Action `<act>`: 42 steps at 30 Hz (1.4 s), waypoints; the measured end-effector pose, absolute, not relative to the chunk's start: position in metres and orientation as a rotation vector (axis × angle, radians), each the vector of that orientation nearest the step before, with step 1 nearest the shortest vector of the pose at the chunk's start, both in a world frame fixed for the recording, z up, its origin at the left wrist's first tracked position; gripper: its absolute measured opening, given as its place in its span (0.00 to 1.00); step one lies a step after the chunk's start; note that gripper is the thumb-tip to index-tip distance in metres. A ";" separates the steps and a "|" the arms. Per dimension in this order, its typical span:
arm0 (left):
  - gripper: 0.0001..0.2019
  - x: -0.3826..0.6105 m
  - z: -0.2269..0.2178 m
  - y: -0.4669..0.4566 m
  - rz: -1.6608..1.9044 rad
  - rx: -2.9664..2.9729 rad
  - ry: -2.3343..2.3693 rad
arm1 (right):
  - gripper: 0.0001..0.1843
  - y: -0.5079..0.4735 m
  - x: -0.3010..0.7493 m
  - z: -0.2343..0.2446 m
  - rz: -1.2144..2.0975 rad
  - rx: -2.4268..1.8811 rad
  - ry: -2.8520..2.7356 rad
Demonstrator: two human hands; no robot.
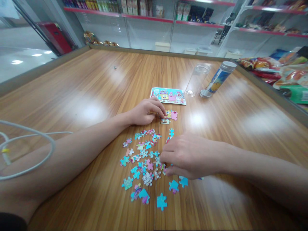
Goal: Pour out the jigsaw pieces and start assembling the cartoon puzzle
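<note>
Several small jigsaw pieces (144, 160), mostly turquoise and pink, lie scattered on the wooden table (84, 96). My left hand (144, 112) rests on the table with curled fingers pressing on a small joined group of pieces (169, 116). My right hand (190, 155) lies over the right side of the loose pile, fingers bent and pinching at pieces there; what it grips is hidden. A colourful cartoon reference picture (168, 95) lies flat just beyond my left hand.
A clear plastic tube (197, 80) and a printed tube with a white cap (220, 78) lie at the back right, with a round lid (205, 93) beside them. Snack bags (284, 73) line the right edge. A white cable (29, 150) crosses my left forearm. Shelves stand behind.
</note>
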State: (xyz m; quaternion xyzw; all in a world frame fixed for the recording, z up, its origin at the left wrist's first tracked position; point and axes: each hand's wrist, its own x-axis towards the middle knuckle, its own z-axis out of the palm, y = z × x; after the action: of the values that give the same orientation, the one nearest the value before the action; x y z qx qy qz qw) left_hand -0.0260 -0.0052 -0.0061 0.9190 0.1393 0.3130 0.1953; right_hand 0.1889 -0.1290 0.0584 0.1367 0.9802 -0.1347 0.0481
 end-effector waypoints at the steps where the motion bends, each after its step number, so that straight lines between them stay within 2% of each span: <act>1: 0.23 -0.026 -0.006 -0.005 0.876 2.575 0.390 | 0.10 -0.130 0.188 0.056 -0.414 0.424 2.974; 7: 0.25 -0.026 -0.006 -0.006 0.873 2.567 0.423 | 0.13 -0.133 0.185 0.053 -0.562 0.472 2.924; 11: 0.25 -0.027 -0.007 -0.005 0.869 2.585 0.427 | 0.05 -0.128 0.185 0.057 -0.927 0.561 2.893; 15: 0.22 -0.027 -0.007 -0.006 0.878 2.614 0.408 | 0.06 -0.089 0.203 0.059 -1.236 0.839 2.862; 21: 0.19 -0.024 -0.005 -0.010 0.816 2.708 0.419 | 0.13 -0.018 0.249 0.040 -1.209 1.291 2.643; 28: 0.19 -0.022 -0.007 -0.010 0.710 2.729 0.340 | 0.15 -0.012 0.251 0.028 -1.137 1.432 2.653; 36: 0.18 -0.023 -0.006 -0.011 0.724 2.699 0.355 | 0.16 -0.011 0.252 0.022 -1.473 1.509 2.523; 42: 0.18 -0.023 -0.007 -0.010 0.709 2.707 0.368 | 0.19 -0.009 0.256 0.017 -1.569 1.457 2.565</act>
State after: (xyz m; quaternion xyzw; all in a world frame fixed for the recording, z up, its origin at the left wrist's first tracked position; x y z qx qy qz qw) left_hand -0.0227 -0.0096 -0.0067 0.9469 0.1289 0.2481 0.1589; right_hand 0.2556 -0.0091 0.0171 0.4340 0.7638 -0.4672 -0.0995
